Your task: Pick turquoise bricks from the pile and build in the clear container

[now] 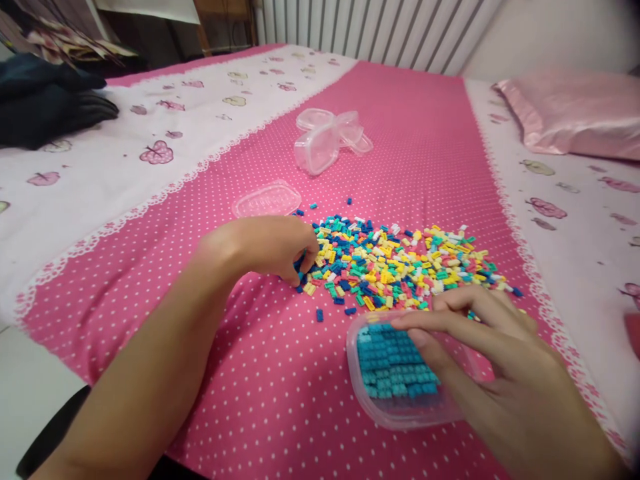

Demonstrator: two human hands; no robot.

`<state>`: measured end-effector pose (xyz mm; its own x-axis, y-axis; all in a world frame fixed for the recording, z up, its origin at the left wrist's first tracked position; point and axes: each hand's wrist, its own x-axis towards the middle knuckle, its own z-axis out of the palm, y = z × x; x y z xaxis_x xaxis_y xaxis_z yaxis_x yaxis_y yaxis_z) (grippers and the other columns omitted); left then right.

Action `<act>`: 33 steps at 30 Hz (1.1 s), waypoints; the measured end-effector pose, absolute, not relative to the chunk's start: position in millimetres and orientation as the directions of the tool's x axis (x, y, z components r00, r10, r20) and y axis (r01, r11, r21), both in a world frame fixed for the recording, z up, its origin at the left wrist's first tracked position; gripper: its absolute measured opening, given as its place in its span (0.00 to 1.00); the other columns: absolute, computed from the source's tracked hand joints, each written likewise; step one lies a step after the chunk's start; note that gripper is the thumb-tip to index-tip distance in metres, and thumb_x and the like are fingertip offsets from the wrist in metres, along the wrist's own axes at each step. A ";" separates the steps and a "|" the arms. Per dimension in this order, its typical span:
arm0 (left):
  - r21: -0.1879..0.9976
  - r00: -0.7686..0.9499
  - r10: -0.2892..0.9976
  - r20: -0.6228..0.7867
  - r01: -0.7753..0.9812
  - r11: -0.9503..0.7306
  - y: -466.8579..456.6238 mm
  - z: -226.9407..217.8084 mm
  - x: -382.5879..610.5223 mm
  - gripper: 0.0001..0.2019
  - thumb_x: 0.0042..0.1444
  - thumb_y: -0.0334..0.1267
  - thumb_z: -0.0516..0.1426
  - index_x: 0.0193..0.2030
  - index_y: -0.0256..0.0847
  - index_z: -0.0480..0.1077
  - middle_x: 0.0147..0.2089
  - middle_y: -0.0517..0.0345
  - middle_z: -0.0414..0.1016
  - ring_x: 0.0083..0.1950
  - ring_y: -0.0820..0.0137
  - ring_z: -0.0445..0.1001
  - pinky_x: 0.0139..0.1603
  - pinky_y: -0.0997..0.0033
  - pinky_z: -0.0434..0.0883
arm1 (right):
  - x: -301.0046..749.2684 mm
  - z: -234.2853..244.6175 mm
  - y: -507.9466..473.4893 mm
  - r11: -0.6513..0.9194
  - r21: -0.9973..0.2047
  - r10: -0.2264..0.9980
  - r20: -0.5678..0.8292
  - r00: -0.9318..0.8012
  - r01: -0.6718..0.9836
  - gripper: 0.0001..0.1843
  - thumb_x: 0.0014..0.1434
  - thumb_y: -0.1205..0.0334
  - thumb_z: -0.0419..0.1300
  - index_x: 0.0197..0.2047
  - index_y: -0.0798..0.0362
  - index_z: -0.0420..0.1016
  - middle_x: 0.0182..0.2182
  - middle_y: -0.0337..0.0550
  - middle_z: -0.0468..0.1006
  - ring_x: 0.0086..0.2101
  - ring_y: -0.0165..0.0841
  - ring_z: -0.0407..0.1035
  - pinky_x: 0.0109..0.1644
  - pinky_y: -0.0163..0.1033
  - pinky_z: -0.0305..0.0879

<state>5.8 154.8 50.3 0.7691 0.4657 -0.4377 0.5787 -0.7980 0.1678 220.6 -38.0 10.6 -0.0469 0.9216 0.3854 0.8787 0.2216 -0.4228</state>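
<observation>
A loose pile of small toy building bricks (380, 260) in blue, yellow, green, white and coral lies on the bed. At its left edge my left hand (280, 243) reaches down with curled fingers, blue bricks showing beside the fingertips; what they grip is hidden. Nearer to me stands a clear plastic container (373, 417) with tight rows of blue and turquoise bricks (393, 360) inside. My right hand (505, 367) is over its right side, index finger and thumb close together at the far rim. Anything between those fingertips is too small to make out.
A clear lid (267, 199) lies flat beyond my left hand. Farther back are several clear containers and lids (320, 147). A pink pillow (575, 113) rests at the right, dark cloth (45, 100) at the left. White bars (360, 30) border the bed's far end.
</observation>
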 end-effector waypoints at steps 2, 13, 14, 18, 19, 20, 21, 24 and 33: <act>0.177 0.788 0.454 -0.416 0.560 -0.809 156.6 49.2 4.0 0.03 0.51 0.30 0.63 0.32 0.42 0.77 0.28 0.65 0.73 0.26 0.76 0.64 0.26 0.75 0.56 | 219.7 14.0 -37.7 0.211 -0.444 0.925 0.379 -0.031 0.871 0.09 0.68 0.55 0.57 0.44 0.39 0.80 0.36 0.38 0.71 0.39 0.37 0.67 0.41 0.48 0.59; 0.638 0.950 0.173 -0.260 0.304 -0.707 148.4 68.4 10.1 0.04 0.56 0.31 0.60 0.36 0.43 0.76 0.31 0.65 0.74 0.31 0.76 0.70 0.32 0.78 0.65 | 211.1 24.3 -35.7 0.217 -0.462 0.925 0.380 -0.029 0.860 0.08 0.67 0.61 0.60 0.46 0.38 0.79 0.39 0.35 0.78 0.42 0.32 0.71 0.44 0.41 0.68; 0.720 0.967 0.096 -0.235 0.239 -0.652 144.5 69.1 15.5 0.03 0.57 0.31 0.60 0.36 0.42 0.75 0.31 0.64 0.74 0.31 0.76 0.70 0.33 0.79 0.66 | 209.4 24.4 -35.7 0.227 -0.474 0.925 0.378 -0.036 0.851 0.08 0.66 0.62 0.61 0.46 0.40 0.78 0.40 0.33 0.80 0.43 0.31 0.73 0.45 0.39 0.69; 0.821 0.982 -0.035 -0.183 0.133 -0.555 135.3 61.4 33.4 0.02 0.59 0.33 0.61 0.35 0.41 0.73 0.30 0.63 0.69 0.31 0.75 0.67 0.34 0.77 0.66 | 201.8 22.6 -36.9 0.261 -0.524 0.916 0.400 -0.037 0.811 0.09 0.63 0.65 0.66 0.45 0.43 0.76 0.38 0.27 0.84 0.38 0.28 0.76 0.44 0.36 0.70; 0.821 0.985 -0.025 -0.173 0.130 -0.556 134.5 58.5 36.0 0.02 0.59 0.34 0.61 0.36 0.41 0.73 0.29 0.63 0.68 0.31 0.75 0.66 0.34 0.76 0.66 | 200.1 21.8 -37.6 0.256 -0.529 0.918 0.396 -0.031 0.809 0.10 0.62 0.64 0.67 0.45 0.42 0.76 0.37 0.26 0.84 0.37 0.28 0.76 0.43 0.36 0.70; 0.820 0.986 -0.013 -0.164 0.129 -0.557 134.1 56.0 37.8 0.03 0.59 0.35 0.61 0.36 0.40 0.72 0.29 0.63 0.68 0.31 0.75 0.66 0.35 0.76 0.66 | 198.7 21.0 -38.4 0.242 -0.537 0.924 0.383 -0.022 0.808 0.11 0.61 0.64 0.67 0.46 0.41 0.75 0.37 0.25 0.84 0.36 0.27 0.77 0.42 0.35 0.70; 0.821 0.987 -0.008 -0.160 0.129 -0.556 133.9 53.9 39.1 0.03 0.60 0.36 0.61 0.35 0.40 0.72 0.29 0.63 0.68 0.31 0.74 0.67 0.35 0.75 0.66 | 197.4 20.1 -39.2 0.227 -0.547 0.929 0.371 -0.011 0.806 0.13 0.61 0.63 0.68 0.47 0.40 0.75 0.38 0.25 0.84 0.37 0.27 0.77 0.42 0.35 0.71; 0.821 0.987 -0.032 -0.157 0.113 -0.560 132.9 50.4 41.9 0.04 0.60 0.35 0.61 0.35 0.39 0.71 0.29 0.63 0.67 0.31 0.75 0.67 0.35 0.75 0.65 | 194.8 17.9 -41.2 0.186 -0.568 0.936 0.350 0.031 0.801 0.15 0.60 0.62 0.69 0.49 0.38 0.75 0.41 0.25 0.84 0.37 0.26 0.78 0.42 0.33 0.72; 0.783 0.993 0.085 -0.086 0.120 -0.610 136.5 39.5 44.6 0.10 0.59 0.42 0.65 0.40 0.37 0.74 0.32 0.62 0.73 0.32 0.75 0.70 0.32 0.77 0.64 | 196.6 18.0 -41.1 0.185 -0.489 0.925 0.380 0.018 0.852 0.08 0.62 0.64 0.63 0.44 0.43 0.78 0.36 0.30 0.84 0.35 0.31 0.76 0.41 0.38 0.70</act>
<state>44.6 136.5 39.5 0.9927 0.0847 -0.0859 0.1198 -0.6101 0.7832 196.6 -41.1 18.0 0.0178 0.9247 0.3804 0.8524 0.1848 -0.4891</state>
